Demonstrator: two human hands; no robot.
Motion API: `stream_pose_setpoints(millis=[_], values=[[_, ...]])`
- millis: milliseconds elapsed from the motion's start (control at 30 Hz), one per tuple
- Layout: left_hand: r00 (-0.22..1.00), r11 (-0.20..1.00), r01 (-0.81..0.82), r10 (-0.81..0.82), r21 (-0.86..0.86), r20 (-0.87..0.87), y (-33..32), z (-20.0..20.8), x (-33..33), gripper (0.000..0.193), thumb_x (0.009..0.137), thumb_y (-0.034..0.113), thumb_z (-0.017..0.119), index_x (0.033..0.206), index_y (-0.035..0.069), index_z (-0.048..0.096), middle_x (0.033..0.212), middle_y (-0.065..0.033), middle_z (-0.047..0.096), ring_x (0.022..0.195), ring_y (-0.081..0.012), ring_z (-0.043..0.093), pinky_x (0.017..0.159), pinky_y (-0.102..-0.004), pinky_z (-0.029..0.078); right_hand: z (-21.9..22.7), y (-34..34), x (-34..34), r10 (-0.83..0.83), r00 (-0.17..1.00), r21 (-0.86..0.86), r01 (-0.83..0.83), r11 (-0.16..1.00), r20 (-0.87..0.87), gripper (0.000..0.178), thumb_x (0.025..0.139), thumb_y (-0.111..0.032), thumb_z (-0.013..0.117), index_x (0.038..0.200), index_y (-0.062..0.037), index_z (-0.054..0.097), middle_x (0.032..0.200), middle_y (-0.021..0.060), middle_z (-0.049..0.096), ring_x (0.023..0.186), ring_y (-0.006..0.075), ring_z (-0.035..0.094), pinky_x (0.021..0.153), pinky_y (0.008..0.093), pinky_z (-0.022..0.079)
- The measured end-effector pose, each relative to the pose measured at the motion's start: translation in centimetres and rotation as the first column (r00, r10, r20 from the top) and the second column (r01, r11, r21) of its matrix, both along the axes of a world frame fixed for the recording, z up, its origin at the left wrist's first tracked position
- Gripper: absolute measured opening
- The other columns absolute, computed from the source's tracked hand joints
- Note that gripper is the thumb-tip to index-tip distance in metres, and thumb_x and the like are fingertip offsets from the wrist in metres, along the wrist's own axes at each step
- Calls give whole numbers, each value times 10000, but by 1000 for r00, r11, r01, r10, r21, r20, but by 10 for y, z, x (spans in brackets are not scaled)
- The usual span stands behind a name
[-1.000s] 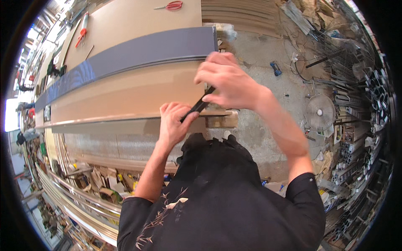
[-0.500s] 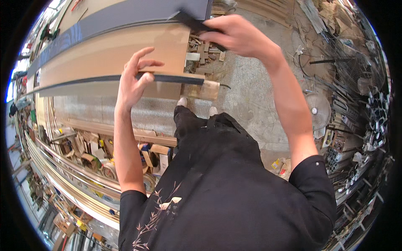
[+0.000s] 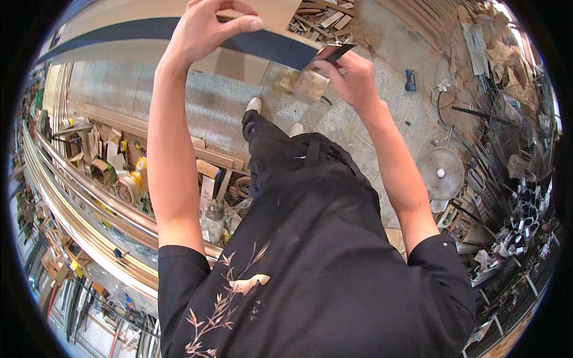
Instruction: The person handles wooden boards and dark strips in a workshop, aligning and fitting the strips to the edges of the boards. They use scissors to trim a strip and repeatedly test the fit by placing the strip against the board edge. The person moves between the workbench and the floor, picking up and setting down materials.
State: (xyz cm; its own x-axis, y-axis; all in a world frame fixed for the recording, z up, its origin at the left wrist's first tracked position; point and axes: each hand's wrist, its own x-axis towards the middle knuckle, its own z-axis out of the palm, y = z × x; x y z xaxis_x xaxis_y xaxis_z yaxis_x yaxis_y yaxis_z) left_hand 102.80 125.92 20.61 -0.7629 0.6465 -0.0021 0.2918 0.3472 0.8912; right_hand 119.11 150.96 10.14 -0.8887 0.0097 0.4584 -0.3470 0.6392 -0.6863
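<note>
A long board with a dark blue-black face runs from the far left to the middle. My left hand is closed on its upper edge, thumb on the near side and fingers over the far side. At the board's right end, my right hand is closed on a small dark flat piece. Small metal bits show on its top and a brownish face on its left. The piece is against or very near the board's end; I cannot tell whether they touch. My right fingertips are partly hidden behind it.
Wood offcuts lie on the floor beyond the board. A blue power tool and a round fan are to the right, with piled metal profiles farther out. Long metal tubes and boxes of scraps are at left.
My right hand has come down from above the board to its right end. My left hand has moved up in view with the board, whose dark face now shows wider.
</note>
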Motion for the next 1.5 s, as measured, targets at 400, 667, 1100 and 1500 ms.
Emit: stream_pose_setpoints(millis=[400,667,1100,1500], values=[[970,999,16,-26,-40,-242,-4,-4,-1,481,784,262,901,1157,6,735,870,-91,772,814,-159,730,766,-306,581,-9,-20,-1,-133,986,146,147,978,-99,122,850,-65,823,960,-48,774,812,91,750,657,155,724,603,279,573],[951,985,-68,15,-162,-308,0,-8,-3,323,795,339,867,842,28,794,660,-94,710,608,-132,642,625,-319,529,-42,-22,-1,-206,975,185,217,958,-80,115,869,-132,803,879,-46,728,758,118,711,649,276,690,585,350,536],[909,980,-40,-46,-197,-415,-1,-11,-4,423,782,469,834,825,49,799,682,-138,714,654,-233,698,684,-354,547,-42,-21,-1,-228,973,100,225,969,26,116,861,-164,811,910,-68,768,694,115,705,573,241,675,555,344,524],[610,995,72,-95,-65,-786,56,-52,27,291,640,332,779,640,45,728,656,-200,670,687,-379,703,708,-465,560,-35,-18,1,-217,968,131,201,971,123,172,935,-206,755,963,-36,759,753,122,753,675,220,762,634,329,580]])
